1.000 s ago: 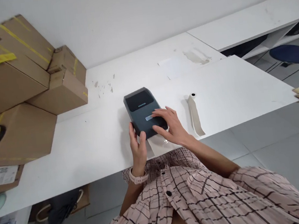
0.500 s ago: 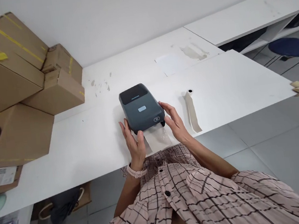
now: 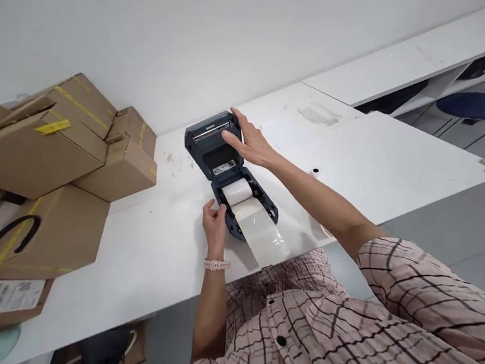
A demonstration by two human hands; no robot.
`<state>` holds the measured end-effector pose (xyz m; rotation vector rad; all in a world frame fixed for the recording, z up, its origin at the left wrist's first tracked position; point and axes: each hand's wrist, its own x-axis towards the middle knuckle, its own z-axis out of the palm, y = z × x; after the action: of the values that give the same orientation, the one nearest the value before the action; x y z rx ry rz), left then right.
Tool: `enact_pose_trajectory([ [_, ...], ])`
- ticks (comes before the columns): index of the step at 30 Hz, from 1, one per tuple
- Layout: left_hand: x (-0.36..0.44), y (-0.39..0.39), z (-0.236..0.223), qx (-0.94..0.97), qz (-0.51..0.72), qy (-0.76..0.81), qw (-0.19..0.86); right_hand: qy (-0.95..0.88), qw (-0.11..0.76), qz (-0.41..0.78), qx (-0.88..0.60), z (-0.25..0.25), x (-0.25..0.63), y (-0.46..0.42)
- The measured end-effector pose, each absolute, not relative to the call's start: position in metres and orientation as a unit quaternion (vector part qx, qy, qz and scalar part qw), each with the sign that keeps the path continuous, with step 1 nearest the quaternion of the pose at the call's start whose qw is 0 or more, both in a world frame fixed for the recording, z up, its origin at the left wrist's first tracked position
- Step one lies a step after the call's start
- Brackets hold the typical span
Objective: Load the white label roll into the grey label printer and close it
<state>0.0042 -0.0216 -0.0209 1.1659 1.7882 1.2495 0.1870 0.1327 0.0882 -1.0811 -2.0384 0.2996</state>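
Observation:
A dark label printer (image 3: 265, 193) stands on the white table with its lid (image 3: 204, 151) swung up and back. My right hand (image 3: 253, 141) grips the lid's right edge, thumb on the inner side and fingers behind. Beside the printer's left side is my left hand (image 3: 214, 223), fingers curled and touching or almost touching the base; whether it grips it is hard to see. Inside the base lies a white label roll (image 3: 238, 192). Its clear-looking strip (image 3: 264, 238) runs out over the front toward the table edge.
Cardboard boxes (image 3: 74, 131) are piled at the left. A small roll (image 3: 315, 171) with a loose strip lies right of the printer, partly behind my right forearm. The table's front edge is close to my body. A blue stool (image 3: 474, 105) stands at the far right.
The printer's lid, closed before, is now raised, showing the roll inside. My right hand has moved up and away with the lid. My left hand stays by the left side.

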Motion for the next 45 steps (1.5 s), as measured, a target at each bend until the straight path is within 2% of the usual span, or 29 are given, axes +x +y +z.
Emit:
enact_pose_trajectory([
  [4,0.002,-0.012,-0.015,0.473,0.402,0.715,0.323,-0.817,0.393,0.076,-0.416,0.097,0.177,0.158],
  [8,0.0,0.001,-0.004,0.513,0.277,0.763,0.279,-0.825,0.417,0.016,-0.382,0.108,0.172,0.134],
  [10,0.001,0.003,0.001,0.525,0.239,0.774,0.261,-0.877,0.339,0.049,-0.336,0.104,0.174,0.115],
  [13,0.005,0.004,0.005,0.547,0.198,0.78,0.229,-0.944,0.137,0.13,-0.272,0.084,0.176,0.1],
  [15,0.007,0.005,0.005,0.559,0.175,0.783,0.208,-0.949,0.035,0.146,-0.278,0.067,0.171,0.102],
  [20,0.008,0.005,0.003,0.551,0.179,0.788,0.207,-0.927,-0.069,0.168,-0.328,0.04,0.145,0.119],
  [23,0.007,0.003,0.005,0.546,0.189,0.786,0.219,-0.927,-0.053,0.211,-0.304,0.049,0.148,0.121],
  [28,0.005,0.001,0.005,0.547,0.209,0.777,0.231,-0.938,0.114,0.278,-0.173,0.103,0.221,0.107],
  [31,0.004,0.001,0.002,0.545,0.224,0.773,0.234,-0.907,0.198,0.306,-0.213,0.121,0.277,0.103],
  [36,-0.001,0.005,-0.008,0.537,0.235,0.775,0.236,-0.812,0.278,0.397,-0.325,0.076,0.33,0.129],
  [41,-0.005,0.008,-0.018,0.533,0.271,0.765,0.237,-0.745,0.254,0.455,-0.416,0.011,0.334,0.157],
  [45,-0.006,0.006,-0.021,0.536,0.279,0.761,0.235,-0.758,0.226,0.447,-0.418,-0.008,0.33,0.163],
])
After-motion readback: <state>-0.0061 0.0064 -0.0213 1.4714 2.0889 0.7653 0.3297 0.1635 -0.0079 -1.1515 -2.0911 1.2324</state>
